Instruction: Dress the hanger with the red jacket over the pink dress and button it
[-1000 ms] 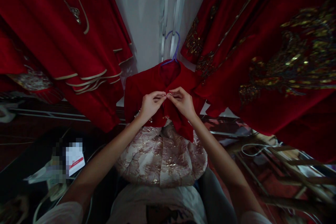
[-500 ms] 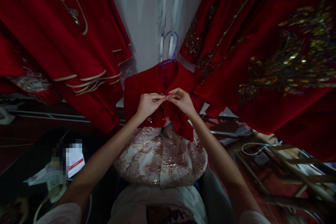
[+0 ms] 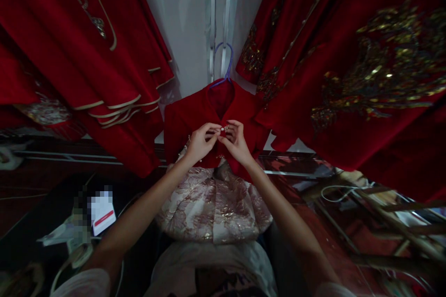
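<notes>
A short red jacket (image 3: 188,111) hangs in front of me on a purple hanger (image 3: 229,62). At its front opening, both my hands meet at a small pearl-like fastener (image 3: 223,129). My left hand (image 3: 202,141) is closed in a pinch at the fastener's left side. Opposite it, the fingers of my right hand (image 3: 237,143) are bent and closed on the fastener's right side. Another beaded fastener (image 3: 220,157) shows lower on the front. Below the jacket, a pale pink and gold brocade skirt (image 3: 212,204) spreads toward my lap.
Red garments with cream edging (image 3: 114,69) hang at left, and a red garment with gold sequins (image 3: 376,79) hangs at right. A dark surface (image 3: 42,213) at lower left bears a white and red box (image 3: 102,216). Wooden slats (image 3: 383,236) stand at lower right.
My right hand's fingers have shifted and spread a little, so the pearl-like fastener shows more between my hands. The jacket's lower right front has swung back slightly.
</notes>
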### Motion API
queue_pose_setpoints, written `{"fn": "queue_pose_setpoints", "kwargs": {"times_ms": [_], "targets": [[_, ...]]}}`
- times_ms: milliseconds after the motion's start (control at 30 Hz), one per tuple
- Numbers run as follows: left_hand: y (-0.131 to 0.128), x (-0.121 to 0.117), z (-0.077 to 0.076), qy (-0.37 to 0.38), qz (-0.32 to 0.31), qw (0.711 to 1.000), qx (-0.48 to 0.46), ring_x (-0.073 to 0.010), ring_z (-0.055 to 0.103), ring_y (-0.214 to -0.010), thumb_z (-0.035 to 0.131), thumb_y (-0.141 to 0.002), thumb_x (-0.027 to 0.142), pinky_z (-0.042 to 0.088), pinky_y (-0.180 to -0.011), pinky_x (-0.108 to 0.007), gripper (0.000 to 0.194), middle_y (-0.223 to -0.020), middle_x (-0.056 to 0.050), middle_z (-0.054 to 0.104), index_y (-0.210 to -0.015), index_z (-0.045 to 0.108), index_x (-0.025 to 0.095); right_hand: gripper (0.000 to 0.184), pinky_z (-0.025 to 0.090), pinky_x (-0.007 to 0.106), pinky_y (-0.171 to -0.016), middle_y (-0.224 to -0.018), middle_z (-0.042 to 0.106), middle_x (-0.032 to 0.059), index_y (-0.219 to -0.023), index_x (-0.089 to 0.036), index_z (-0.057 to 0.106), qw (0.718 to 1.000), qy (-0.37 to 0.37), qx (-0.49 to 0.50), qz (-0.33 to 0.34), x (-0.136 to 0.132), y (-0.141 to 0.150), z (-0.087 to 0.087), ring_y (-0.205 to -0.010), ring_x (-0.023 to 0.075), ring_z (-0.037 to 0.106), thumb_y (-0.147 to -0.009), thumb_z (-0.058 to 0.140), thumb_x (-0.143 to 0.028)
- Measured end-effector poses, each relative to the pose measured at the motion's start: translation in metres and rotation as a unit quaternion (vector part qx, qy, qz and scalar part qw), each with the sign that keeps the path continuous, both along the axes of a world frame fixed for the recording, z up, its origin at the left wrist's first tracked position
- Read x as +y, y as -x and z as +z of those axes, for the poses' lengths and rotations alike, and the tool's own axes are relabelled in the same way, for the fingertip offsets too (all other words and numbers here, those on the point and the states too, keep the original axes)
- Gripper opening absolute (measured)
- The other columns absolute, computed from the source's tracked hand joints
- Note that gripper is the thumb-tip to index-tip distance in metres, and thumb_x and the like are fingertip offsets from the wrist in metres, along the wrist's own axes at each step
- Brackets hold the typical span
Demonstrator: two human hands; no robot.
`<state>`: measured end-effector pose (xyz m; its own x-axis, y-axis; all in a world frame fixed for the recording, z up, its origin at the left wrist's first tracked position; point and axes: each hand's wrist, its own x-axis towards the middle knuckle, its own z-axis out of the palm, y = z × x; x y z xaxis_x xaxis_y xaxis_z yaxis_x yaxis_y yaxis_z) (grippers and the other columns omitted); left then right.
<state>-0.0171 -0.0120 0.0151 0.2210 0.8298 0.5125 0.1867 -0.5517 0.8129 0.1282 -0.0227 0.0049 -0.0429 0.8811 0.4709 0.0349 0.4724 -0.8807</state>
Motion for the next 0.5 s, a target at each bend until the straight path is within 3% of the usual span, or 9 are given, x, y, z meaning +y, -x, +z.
{"fn": "queue_pose_setpoints", "kwargs": {"times_ms": [100,200,367,500], "targets": [[-0.003,-0.003,-0.013,0.037,-0.033,0.997,-0.06,-0.0143,0.063,-0.1,0.057,-0.083,0.021,0.052,-0.089,-0.03,0.024,-0.111,-0.008,0.064,-0.107,0.057,0.019,0.07,0.052,0.033,-0.08,-0.119,0.044,0.0085,-0.123,-0.028,0.027,0.999,-0.016,-0.043,-0.015,-0.015,0.001,-0.013,-0.1,0.0183,0.054,-0.068,0.069,-0.023],[-0.004,-0.005,-0.017,0.041,-0.051,0.994,-0.084,-0.0142,0.062,-0.102,0.056,-0.083,0.019,0.048,-0.096,-0.032,0.028,-0.115,-0.009,0.061,-0.111,0.054,0.02,0.074,0.052,0.031,-0.073,-0.114,0.047,0.0083,-0.131,-0.028,0.022,0.997,-0.019,-0.069,-0.026,-0.026,-0.001,-0.023,-0.09,0.017,0.056,-0.071,0.064,-0.02],[0.001,-0.008,-0.023,0.034,-0.062,0.996,-0.048,-0.0143,0.058,-0.104,0.054,-0.085,0.02,0.05,-0.092,-0.031,0.038,-0.117,-0.009,0.057,-0.123,0.048,0.022,0.047,0.049,0.028,-0.067,-0.092,0.056,0.0015,-0.123,-0.026,0.032,0.999,0.008,-0.052,-0.007,-0.033,-0.01,-0.02,-0.078,0.0145,0.058,-0.082,0.056,-0.025],[0.009,-0.013,-0.047,0.043,-0.006,0.999,0.003,-0.0161,0.055,-0.102,0.061,-0.079,0.019,0.053,-0.083,-0.031,0.049,-0.116,-0.01,0.051,-0.125,0.046,0.022,0.027,0.047,0.028,-0.07,-0.083,0.056,-0.0004,-0.11,-0.025,0.041,1.0,-0.003,-0.023,-0.008,-0.037,-0.019,-0.007,-0.074,0.0136,0.057,-0.087,0.053,-0.033]]}}
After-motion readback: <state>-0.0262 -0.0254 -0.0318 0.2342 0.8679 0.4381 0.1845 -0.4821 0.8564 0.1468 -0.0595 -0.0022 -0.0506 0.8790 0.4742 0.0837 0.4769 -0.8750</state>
